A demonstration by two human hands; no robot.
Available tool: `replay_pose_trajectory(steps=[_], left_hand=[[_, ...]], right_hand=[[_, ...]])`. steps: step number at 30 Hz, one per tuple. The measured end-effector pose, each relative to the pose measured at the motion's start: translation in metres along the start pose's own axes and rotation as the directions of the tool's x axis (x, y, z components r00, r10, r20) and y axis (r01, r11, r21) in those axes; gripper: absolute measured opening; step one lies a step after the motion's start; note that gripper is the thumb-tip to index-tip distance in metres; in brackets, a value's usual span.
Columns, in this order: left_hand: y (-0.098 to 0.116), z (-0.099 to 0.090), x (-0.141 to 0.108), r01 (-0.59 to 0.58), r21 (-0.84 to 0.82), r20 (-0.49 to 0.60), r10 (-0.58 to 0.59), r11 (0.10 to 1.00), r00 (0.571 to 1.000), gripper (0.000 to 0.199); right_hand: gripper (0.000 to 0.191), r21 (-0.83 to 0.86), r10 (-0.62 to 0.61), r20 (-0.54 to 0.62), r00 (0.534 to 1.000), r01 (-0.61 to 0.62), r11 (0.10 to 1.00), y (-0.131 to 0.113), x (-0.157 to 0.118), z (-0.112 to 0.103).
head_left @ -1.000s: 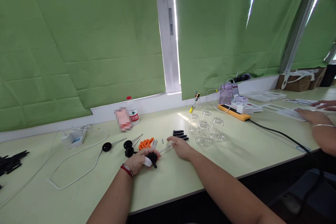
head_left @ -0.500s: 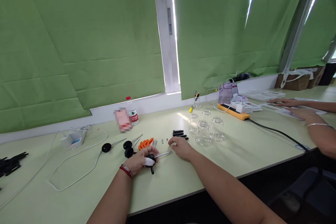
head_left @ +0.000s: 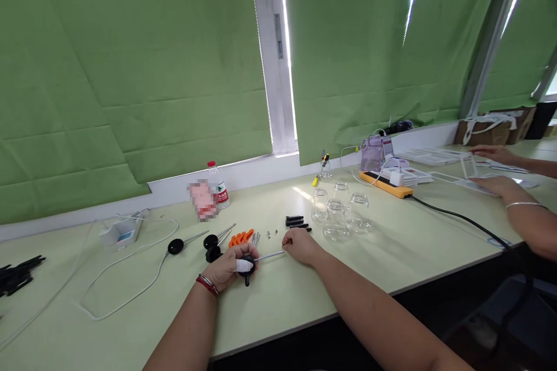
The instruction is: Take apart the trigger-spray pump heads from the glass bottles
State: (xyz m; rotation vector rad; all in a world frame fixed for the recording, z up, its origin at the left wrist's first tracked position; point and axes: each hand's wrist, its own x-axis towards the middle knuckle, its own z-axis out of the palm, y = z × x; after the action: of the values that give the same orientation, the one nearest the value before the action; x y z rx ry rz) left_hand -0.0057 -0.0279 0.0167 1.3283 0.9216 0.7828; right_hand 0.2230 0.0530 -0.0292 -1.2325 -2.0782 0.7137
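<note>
My left hand [head_left: 230, 266] is closed around a black round cap [head_left: 247, 266], with a short black stub below it and a thin metal rod [head_left: 270, 255] reaching right. The fingertips of my right hand [head_left: 301, 244] are pinched at the rod's tip; whatever they hold is too small to make out. Just beyond lie several small metal parts [head_left: 268, 235], metal pins [head_left: 256, 239], orange curved pieces [head_left: 241, 237] and black ridged pieces [head_left: 295, 222]. More black caps with rods [head_left: 211, 241] rest left of these.
Glass jars [head_left: 336, 226] stand right of my hands. A water bottle [head_left: 221, 191], an orange power strip [head_left: 387, 185] and a purple bottle [head_left: 372, 153] are farther back. A white cable [head_left: 126, 269] loops at left. At right, another person's hands [head_left: 496, 171] handle white frames.
My right hand has closed its fingers and brought them to the rod's tip. The cap in my left hand has turned slightly. The other person has lifted a white frame piece.
</note>
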Motion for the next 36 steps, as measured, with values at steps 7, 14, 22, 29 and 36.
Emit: replay_pose_trajectory(steps=[7,14,22,29,36], left_hand=[[-0.002,-0.002,0.0,-0.019,-0.034,0.014,0.02,0.999,1.0,0.027],[-0.006,-0.006,0.002,-0.015,-0.036,0.013,0.015,0.999,1.0,0.029],[-0.005,-0.004,0.003,0.016,-0.022,-0.034,-0.017,1.0,0.999,0.027],[-0.006,-0.004,0.004,-0.017,0.015,-0.084,0.018,1.0,0.996,0.025],[-0.007,-0.004,0.004,-0.034,0.043,-0.069,0.037,0.999,0.997,0.026]], right_hand=[[0.03,-0.052,-0.04,0.009,0.999,0.04,0.998,0.0,-0.001,0.0],[0.019,-0.085,-0.085,0.064,0.994,0.09,0.992,-0.011,-0.006,-0.005],[0.008,-0.01,-0.037,0.047,0.998,0.038,0.999,-0.007,-0.004,-0.003],[0.005,0.488,0.143,0.11,0.984,-0.179,0.854,-0.005,-0.004,-0.007],[0.014,0.69,0.132,0.261,0.956,-0.28,0.668,-0.01,-0.006,-0.013]])
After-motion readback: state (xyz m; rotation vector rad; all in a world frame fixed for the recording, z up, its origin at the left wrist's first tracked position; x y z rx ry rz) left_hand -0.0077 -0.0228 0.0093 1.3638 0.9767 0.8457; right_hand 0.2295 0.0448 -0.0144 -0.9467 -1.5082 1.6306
